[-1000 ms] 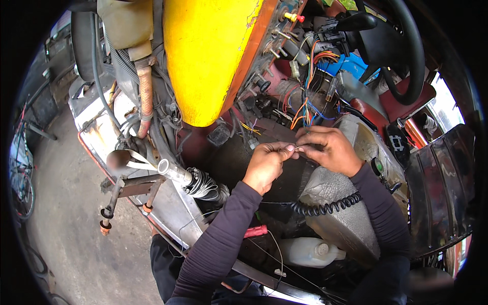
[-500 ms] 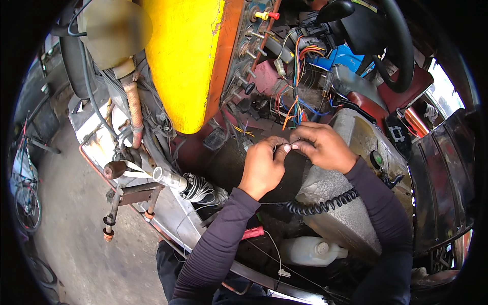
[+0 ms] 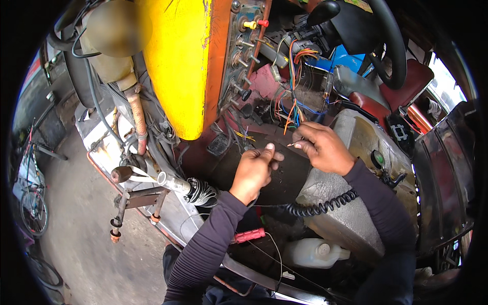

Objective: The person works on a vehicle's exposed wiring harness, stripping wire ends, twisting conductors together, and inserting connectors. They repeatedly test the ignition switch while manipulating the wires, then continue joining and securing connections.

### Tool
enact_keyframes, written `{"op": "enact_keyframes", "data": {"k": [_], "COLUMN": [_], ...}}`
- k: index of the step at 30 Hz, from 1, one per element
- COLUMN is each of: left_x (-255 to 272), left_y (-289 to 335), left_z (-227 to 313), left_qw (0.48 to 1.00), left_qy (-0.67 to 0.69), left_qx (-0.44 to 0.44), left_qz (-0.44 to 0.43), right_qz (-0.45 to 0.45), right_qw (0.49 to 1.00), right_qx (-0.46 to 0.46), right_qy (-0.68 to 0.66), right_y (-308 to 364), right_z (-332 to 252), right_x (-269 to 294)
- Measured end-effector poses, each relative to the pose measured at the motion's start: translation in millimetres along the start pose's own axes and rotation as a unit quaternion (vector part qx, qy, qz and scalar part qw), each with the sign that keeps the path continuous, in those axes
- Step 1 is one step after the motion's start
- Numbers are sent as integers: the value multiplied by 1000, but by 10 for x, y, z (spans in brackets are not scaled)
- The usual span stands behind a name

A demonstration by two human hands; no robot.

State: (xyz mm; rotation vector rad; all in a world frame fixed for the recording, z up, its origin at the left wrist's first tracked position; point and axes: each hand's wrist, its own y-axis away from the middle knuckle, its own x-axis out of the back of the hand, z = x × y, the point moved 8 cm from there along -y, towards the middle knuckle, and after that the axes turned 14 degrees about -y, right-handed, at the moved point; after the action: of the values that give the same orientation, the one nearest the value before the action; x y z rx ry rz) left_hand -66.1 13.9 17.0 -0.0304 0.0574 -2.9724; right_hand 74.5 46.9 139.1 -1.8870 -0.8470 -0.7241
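My right hand (image 3: pixel 325 147) pinches a thin wire (image 3: pixel 291 145) between thumb and forefinger; a short copper-coloured end pokes out toward the left. Just beyond these fingers hangs a bundle of orange, blue and other coloured wires (image 3: pixel 293 104), its loose ends reaching down to the hand. My left hand (image 3: pixel 255 172) is apart from the right one, lower and to its left, with the thumb pressed on the curled fingers. Whether anything small sits between them is hidden. Other cut wires with yellow tips (image 3: pixel 245 136) lie beyond the left hand.
A yellow panel (image 3: pixel 178 66) with a row of switches (image 3: pixel 240 58) stands ahead. The steering wheel (image 3: pixel 399 46) is at far right. A black coiled cord (image 3: pixel 325 204) crosses a grey cover (image 3: pixel 330 190). Below lie a red-handled tool (image 3: pixel 249 235) and a whitish jug (image 3: pixel 315 252).
My hands, which met at the fingertips, have parted. The left hand has drawn back left and slightly down; the right stays near the wire bundle, and the wire's bare end now shows.
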Motion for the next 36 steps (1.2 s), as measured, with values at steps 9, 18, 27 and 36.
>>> {"op": "enact_keyframes", "data": {"k": [9,18,27,36], "left_x": [-361,-370,-199,-342], "left_y": [58,368,91,20], "left_z": [26,781,69,116], "left_qw": [949,670,983,963], "left_qy": [260,-571,141,246], "left_qx": [113,-458,78,38], "left_qz": [-139,126,-91,-108], "right_qz": [-27,-49,-15,-27], "right_qw": [999,998,999,997], "right_qx": [32,-31,-23,-23], "right_qy": [-4,0,-22,-73], "right_y": [13,-20,39,33], "right_z": [-90,11,34,19], "right_x": [-41,-26,0,-23]}}
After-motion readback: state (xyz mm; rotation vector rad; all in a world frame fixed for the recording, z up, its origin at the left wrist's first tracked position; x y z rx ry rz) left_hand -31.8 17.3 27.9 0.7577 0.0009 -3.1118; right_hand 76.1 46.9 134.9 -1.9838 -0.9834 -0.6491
